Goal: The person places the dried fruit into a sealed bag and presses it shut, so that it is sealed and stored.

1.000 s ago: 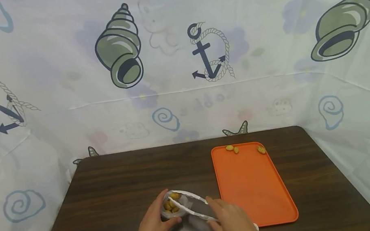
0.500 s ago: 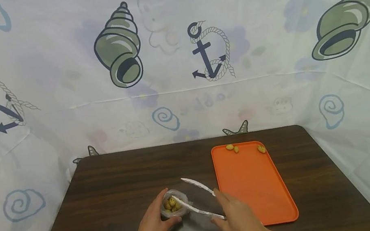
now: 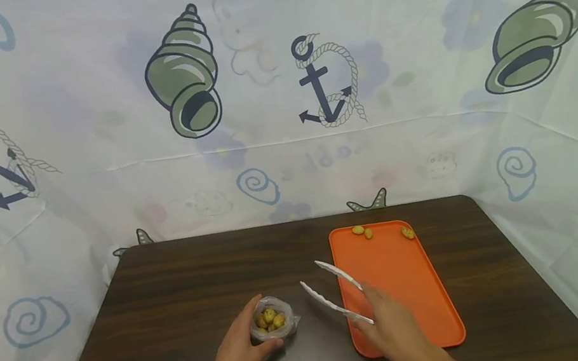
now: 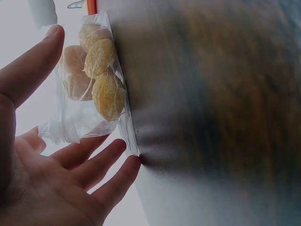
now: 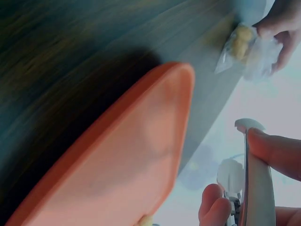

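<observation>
Tongs (image 3: 336, 306) over the orange tray's (image 3: 407, 289) nine o'clock edge, arms spread apart, handle end clamped in the right hand (image 3: 393, 320).
Their tips point to ten o'clock, past the rim, above a strip of table (image 3: 327, 348) between tray and plastic bag (image 3: 291, 322). The left hand (image 3: 240, 349) wraps the bag's nine o'clock side; three yellowish pieces (image 3: 408, 233) lie along the tray's twelve o'clock end.

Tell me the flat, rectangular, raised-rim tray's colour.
The rectangular tray is plain orange, clearest in the head view.
</observation>
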The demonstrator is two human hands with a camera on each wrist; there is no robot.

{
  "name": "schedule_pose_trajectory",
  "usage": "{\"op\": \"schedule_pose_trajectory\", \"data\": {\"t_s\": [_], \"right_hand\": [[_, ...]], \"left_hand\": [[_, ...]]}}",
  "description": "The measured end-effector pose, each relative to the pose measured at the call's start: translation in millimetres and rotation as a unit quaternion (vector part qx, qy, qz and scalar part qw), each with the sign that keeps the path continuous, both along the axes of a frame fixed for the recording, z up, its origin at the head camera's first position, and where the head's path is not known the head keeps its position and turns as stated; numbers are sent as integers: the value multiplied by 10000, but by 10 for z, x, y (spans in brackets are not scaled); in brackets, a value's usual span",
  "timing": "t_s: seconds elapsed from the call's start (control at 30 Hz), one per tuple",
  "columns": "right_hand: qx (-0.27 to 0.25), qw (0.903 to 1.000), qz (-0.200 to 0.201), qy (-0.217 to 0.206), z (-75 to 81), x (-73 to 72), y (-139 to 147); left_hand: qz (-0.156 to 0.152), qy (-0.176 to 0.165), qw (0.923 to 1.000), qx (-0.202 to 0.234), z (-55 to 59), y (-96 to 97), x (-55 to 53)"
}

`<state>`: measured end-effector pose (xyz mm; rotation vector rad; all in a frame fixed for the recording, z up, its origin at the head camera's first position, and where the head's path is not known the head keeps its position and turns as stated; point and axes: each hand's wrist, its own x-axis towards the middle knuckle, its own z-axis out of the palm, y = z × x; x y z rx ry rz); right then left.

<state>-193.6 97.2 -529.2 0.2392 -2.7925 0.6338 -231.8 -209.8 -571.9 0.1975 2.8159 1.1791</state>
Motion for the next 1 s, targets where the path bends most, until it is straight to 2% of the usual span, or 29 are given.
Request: {"op": "schedule_pose_trajectory", "data": {"t_s": [0.7,1.0], "right_hand": [[-241,9946,-894,-474,-84,-286,418],[-122,9920,-1162,-484,-95,-379,517]], "left_hand": [[-13,-58,10000,66,10,-4,-11],[-16,-60,10000,51,-14,-17,2]]}}
